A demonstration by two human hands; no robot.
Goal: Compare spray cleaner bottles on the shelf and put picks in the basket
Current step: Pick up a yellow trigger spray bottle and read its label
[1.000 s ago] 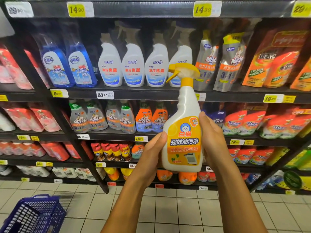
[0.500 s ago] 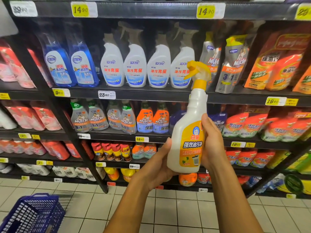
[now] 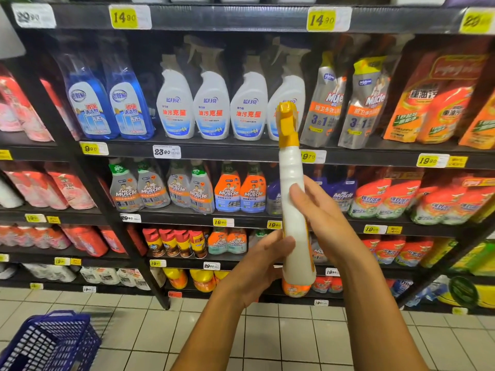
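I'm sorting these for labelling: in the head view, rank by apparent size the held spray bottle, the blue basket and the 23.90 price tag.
1. Held spray bottle, though nearness inflates it.
2. Blue basket, cut off by the frame, so unsure against the bottle.
3. 23.90 price tag, clearly smallest.

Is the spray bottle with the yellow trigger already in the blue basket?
No, both hands hold the spray bottle up before the shelves; the blue basket sits on the floor.
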